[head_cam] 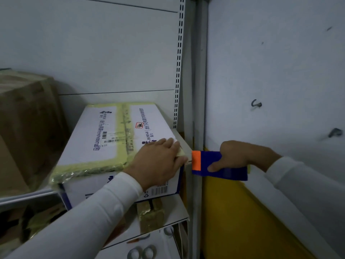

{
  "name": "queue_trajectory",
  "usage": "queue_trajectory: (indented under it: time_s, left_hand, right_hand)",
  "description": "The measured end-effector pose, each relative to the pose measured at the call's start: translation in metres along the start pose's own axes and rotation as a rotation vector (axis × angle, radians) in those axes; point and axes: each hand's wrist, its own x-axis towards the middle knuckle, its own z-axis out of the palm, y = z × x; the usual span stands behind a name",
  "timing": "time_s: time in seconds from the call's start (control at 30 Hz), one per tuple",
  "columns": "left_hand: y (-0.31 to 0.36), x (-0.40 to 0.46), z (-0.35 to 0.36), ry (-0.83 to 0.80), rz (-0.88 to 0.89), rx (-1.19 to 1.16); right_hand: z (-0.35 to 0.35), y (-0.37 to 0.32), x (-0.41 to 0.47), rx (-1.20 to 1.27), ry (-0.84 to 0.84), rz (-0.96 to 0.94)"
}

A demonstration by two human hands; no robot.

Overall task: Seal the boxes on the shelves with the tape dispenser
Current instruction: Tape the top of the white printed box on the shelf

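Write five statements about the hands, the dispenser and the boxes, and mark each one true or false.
1. The right hand grips the blue tape dispenser. True.
2. The left hand rests on the brown box. False: it rests on the white box.
3. Yellowish tape runs along the white box's top. True.
4. The dispenser lies on the shelf. False: it is held in the air.
5. The dispenser has an orange part. True.

A stockroom or shop storage area: a metal shelving unit with a slotted upright point(179, 58) at centre, a taped white printed carton point(115, 135) on the shelf, a brown cardboard box point(26, 116) at left, more cartons below, and a scuffed wall point(276, 71) at right
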Motion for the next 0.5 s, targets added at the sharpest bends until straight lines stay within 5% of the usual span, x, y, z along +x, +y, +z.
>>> queue_trajectory:
  time_s: [0.23,0.5]
  left_hand:
    - [0.044,0.029,0.005,-0.133,-0.416,0.149]
    - [0.038,-0.002,-0.007,-0.138,-0.223,0.203]
  right_hand:
    - [-0.011,0.011,-0.009,0.194,0.206,0.085]
    - [-0.023,0.025,-0.037,0.386,0.232,-0.043]
